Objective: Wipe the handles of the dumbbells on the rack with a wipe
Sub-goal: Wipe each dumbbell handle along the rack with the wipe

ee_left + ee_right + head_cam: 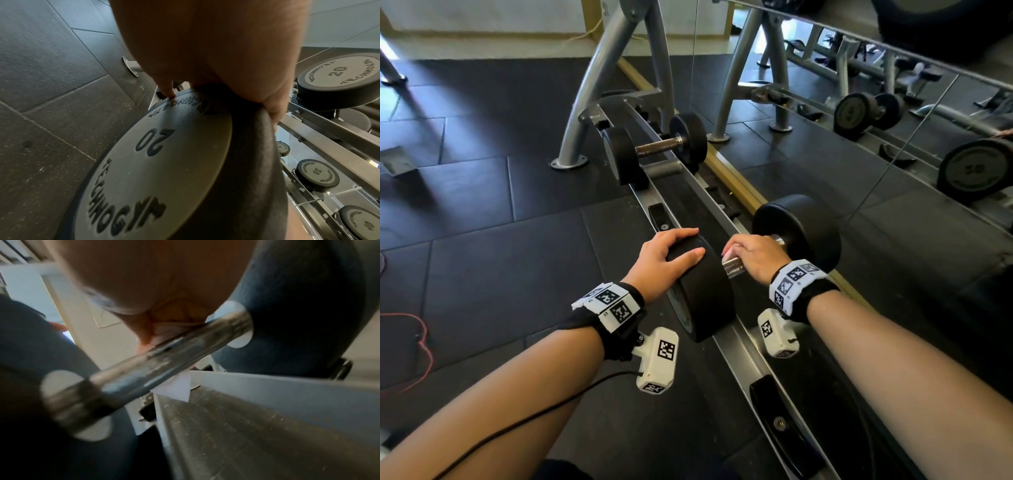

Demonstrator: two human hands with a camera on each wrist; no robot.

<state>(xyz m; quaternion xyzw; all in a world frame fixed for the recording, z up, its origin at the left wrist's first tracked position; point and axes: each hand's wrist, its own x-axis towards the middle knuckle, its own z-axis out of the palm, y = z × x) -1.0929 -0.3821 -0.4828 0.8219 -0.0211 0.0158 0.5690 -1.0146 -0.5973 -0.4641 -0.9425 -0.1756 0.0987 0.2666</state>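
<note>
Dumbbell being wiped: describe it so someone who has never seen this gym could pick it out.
On the low metal rack along the mirror wall, it is the nearer dumbbell. Unlike the untouched dumbbell further along, the left hand rests on its near weight and the right hand wraps a wipe around its handle.

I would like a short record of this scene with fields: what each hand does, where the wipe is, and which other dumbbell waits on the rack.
left hand: left hand rests on the near black round head of the near dumbbell
right hand: right hand grips the white wipe around the chrome metal handle
rack: grey metal rack carries this dumbbell
other dumbbell: far black dumbbell on the rack, untouched
</note>
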